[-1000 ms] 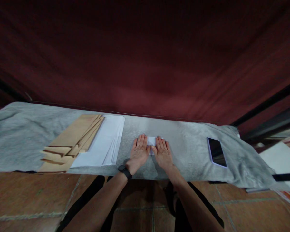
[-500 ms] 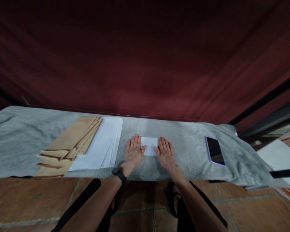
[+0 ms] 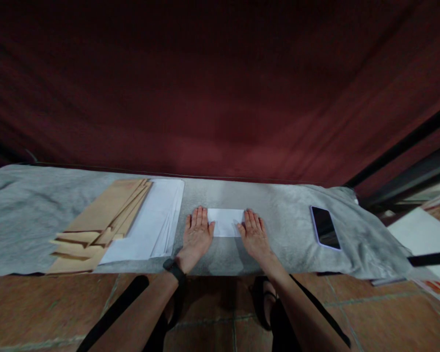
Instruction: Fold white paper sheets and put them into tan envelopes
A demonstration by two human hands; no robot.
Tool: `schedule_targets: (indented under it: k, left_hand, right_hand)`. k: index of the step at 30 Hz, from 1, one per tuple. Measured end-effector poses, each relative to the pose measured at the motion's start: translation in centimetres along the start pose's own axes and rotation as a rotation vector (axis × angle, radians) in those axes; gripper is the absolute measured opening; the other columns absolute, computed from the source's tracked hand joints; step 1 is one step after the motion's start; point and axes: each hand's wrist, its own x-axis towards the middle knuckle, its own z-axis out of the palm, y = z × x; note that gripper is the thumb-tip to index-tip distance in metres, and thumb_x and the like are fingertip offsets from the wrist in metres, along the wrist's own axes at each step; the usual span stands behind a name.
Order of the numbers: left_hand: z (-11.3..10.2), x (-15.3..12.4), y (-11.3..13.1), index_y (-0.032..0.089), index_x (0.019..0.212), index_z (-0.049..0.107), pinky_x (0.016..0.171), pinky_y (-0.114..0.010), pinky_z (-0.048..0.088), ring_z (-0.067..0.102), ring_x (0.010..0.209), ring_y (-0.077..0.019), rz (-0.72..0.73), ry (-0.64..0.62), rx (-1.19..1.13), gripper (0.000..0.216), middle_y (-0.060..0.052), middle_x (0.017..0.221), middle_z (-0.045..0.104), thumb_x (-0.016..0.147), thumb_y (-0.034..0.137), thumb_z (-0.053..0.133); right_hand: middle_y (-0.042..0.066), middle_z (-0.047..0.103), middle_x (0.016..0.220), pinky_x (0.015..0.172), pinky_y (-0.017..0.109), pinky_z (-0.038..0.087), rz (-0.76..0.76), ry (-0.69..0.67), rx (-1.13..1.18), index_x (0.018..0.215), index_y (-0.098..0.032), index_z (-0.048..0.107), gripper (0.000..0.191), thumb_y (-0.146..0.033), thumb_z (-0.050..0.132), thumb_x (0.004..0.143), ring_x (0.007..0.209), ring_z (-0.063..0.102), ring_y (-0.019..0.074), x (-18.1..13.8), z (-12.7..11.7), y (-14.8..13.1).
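Note:
A small white piece of paper (image 3: 226, 223), apparently folded, lies flat on the grey cloth (image 3: 278, 225). My left hand (image 3: 198, 232) rests palm down at its left edge, fingers stretched out and pointing away from me. At the right edge lies my right hand (image 3: 254, 234), also flat, with the thumb reaching onto the paper. Both hands are open and grip nothing. Left of my left hand are several white sheets (image 3: 146, 230), partly under a pile of brown paper envelopes (image 3: 102, 210).
A phone in a lilac case (image 3: 325, 228) lies on the cloth at the right. Behind the cloth-covered surface hangs a dark red fabric (image 3: 220, 122). Tiled floor (image 3: 205, 313) shows below, and a white sheet (image 3: 425, 237) is at the far right.
My left hand has slid a little to the left along the paper, so more of the paper shows between my hands. My right hand has hardly moved.

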Motion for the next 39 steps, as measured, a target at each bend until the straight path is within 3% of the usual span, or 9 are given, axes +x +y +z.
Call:
schedule_targets:
  k: [3, 6, 9, 13, 30, 39]
  left_hand:
    - [-0.1, -0.3, 0.5, 0.001, 0.154, 0.034, 0.124, -0.05, 0.024, 0.029, 0.152, -0.0298, 0.052, 0.064, -0.053, 0.062, -0.02, 0.16, 0.036, 0.104, 0.036, 0.027]
    - [0.0, -1.1, 1.7, 0.003, 0.156, 0.031, 0.124, -0.048, 0.026, 0.029, 0.152, -0.0274, 0.2, 0.083, -0.099, 0.061, -0.019, 0.161, 0.035, 0.103, 0.033, 0.028]
    - [0.7, -2.2, 2.9, 0.004, 0.157, 0.028, 0.125, -0.046, 0.025, 0.027, 0.153, -0.0249, 0.325, 0.074, -0.089, 0.06, -0.017, 0.162, 0.034, 0.1, 0.023, 0.029]
    - [1.9, -3.2, 3.5, 0.005, 0.158, 0.023, 0.124, -0.047, 0.024, 0.027, 0.153, -0.0243, 0.386, 0.029, -0.034, 0.065, -0.018, 0.163, 0.032, 0.095, 0.015, 0.031]
    - [-0.2, -2.9, 1.6, 0.004, 0.156, 0.032, 0.125, -0.046, 0.022, 0.025, 0.153, -0.0261, 0.19, -0.048, -0.026, 0.064, -0.019, 0.163, 0.031, 0.104, 0.04, 0.029]
    - [-0.8, -2.4, 0.9, 0.005, 0.155, 0.033, 0.125, -0.048, 0.021, 0.027, 0.153, -0.0284, 0.093, -0.098, 0.017, 0.064, -0.017, 0.163, 0.03, 0.104, 0.042, 0.028]
  right_hand:
    - [0.018, 0.038, 0.159, 0.12, 0.05, 0.029, -0.027, 0.015, 0.05, 0.155, -0.005, 0.036, 0.063, -0.043, 0.019, 0.108, 0.148, 0.035, 0.0298, 0.1, -0.3, -0.6]
    - [0.016, 0.037, 0.16, 0.121, 0.049, 0.029, -0.107, 0.011, 0.114, 0.155, -0.007, 0.036, 0.061, -0.041, 0.016, 0.108, 0.15, 0.034, 0.0272, 0.1, -0.6, -1.8]
    - [0.014, 0.036, 0.161, 0.122, 0.049, 0.028, -0.18, -0.028, 0.163, 0.156, -0.009, 0.035, 0.059, -0.038, 0.016, 0.108, 0.151, 0.032, 0.0251, -0.3, -0.8, -3.3]
    - [0.013, 0.035, 0.162, 0.125, 0.045, 0.025, -0.243, -0.099, 0.18, 0.157, -0.01, 0.034, 0.06, -0.042, 0.018, 0.108, 0.152, 0.029, 0.0216, -1.0, -0.8, -4.3]
    - [0.017, 0.034, 0.161, 0.122, 0.048, 0.025, -0.171, -0.016, 0.022, 0.156, -0.006, 0.034, 0.06, -0.042, 0.031, 0.107, 0.15, 0.033, 0.0287, -1.5, 0.0, -2.5]
    - [0.018, 0.033, 0.161, 0.121, 0.051, 0.025, -0.1, -0.001, -0.019, 0.155, -0.004, 0.035, 0.063, -0.044, 0.026, 0.107, 0.148, 0.036, 0.0318, -1.5, -0.4, -1.9]
